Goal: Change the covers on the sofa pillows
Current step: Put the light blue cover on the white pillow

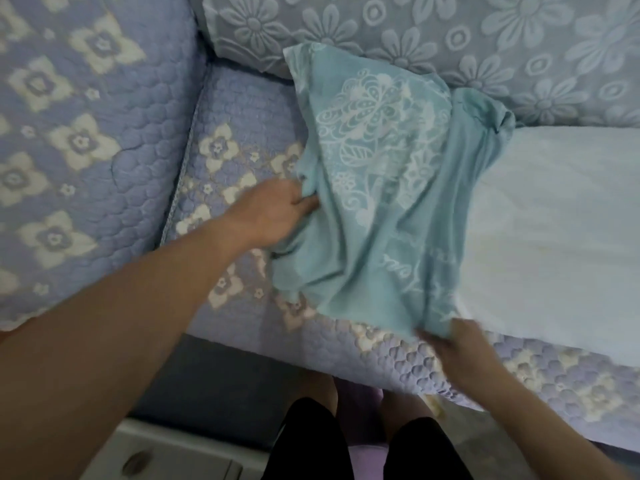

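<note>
Looking down at a sofa (242, 188) in quilted lilac fabric with cream flowers. Teal cover (377, 188) with white floral print, crumpled on the seat. Left hand (273, 213) gripping its left edge; right hand (450, 344) pinching its near corner. White pillow (554, 216) lying bare just right of the cover, partly under it. Embossed flowered cushion (433, 32) against the backrest behind.

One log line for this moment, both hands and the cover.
left hand: grips teal cover at left edge | right hand: pinches its near corner | white pillow: bare, on sofa seat
</note>
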